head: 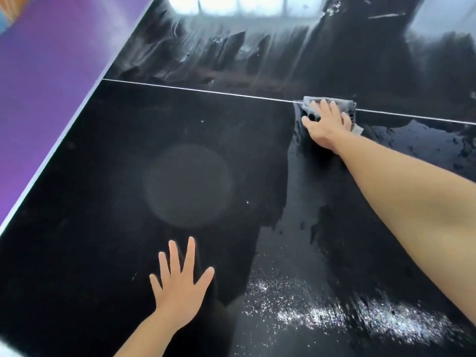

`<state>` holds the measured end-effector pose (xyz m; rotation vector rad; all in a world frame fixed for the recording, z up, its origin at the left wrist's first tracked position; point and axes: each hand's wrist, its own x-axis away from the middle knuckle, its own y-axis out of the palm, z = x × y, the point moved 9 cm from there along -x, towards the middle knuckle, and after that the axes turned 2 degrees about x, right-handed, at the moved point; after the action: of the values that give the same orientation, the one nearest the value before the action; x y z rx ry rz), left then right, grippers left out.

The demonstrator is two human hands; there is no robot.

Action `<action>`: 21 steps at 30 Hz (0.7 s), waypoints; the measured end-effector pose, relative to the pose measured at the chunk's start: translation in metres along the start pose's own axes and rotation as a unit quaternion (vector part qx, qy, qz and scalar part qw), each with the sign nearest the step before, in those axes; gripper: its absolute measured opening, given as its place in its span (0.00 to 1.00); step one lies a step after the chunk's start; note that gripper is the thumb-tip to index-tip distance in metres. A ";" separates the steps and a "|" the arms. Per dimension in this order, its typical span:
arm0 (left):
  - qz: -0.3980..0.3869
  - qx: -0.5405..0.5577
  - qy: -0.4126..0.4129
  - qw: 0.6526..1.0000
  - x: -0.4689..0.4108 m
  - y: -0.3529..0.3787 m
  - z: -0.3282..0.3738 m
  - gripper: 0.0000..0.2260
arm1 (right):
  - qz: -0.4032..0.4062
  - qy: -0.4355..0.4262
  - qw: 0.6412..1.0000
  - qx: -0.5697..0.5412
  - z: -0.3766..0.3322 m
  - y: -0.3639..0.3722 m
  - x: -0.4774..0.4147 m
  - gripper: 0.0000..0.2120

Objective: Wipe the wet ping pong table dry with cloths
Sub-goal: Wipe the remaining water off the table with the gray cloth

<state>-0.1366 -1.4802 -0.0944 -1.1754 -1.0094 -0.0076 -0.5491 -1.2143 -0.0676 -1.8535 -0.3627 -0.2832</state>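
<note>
While my right hand (325,122) reaches far out, fingers spread and pressing the grey cloth (329,107) flat against the white centre line (195,89), my left hand (180,282) lies splayed on the table (90,202), probably bracing that stretch. Left of the cloth the black surface looks matte and dry; below and right of it, water (334,313) glistens, not yet wiped.
</note>
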 end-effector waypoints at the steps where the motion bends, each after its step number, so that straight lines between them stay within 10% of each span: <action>1: -0.002 -0.002 -0.001 1.000 -0.001 0.000 0.000 0.35 | -0.013 -0.017 1.000 0.006 -0.013 0.000 -0.004 0.30; 6: -0.051 0.004 -0.007 0.999 -0.001 0.009 -0.003 0.35 | -0.053 -0.259 0.959 0.103 -0.082 0.069 0.083 0.30; 12: -0.087 0.014 0.000 0.996 -0.004 0.014 -0.001 0.36 | -0.294 -0.531 0.794 0.030 -0.083 0.166 0.352 0.22; 17: -0.095 0.023 0.008 0.995 -0.002 0.012 0.001 0.36 | -0.515 -0.344 0.778 -0.103 -0.075 0.148 0.372 0.16; 21: -0.096 0.032 0.017 0.995 0.000 0.012 0.002 0.36 | -0.394 -0.186 0.818 -0.376 -0.086 0.074 0.282 0.08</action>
<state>-0.1318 -1.4739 -0.1036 -1.0141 -1.0813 -0.1467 -0.2621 -1.2871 -0.0018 -2.4468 -1.4823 -0.7037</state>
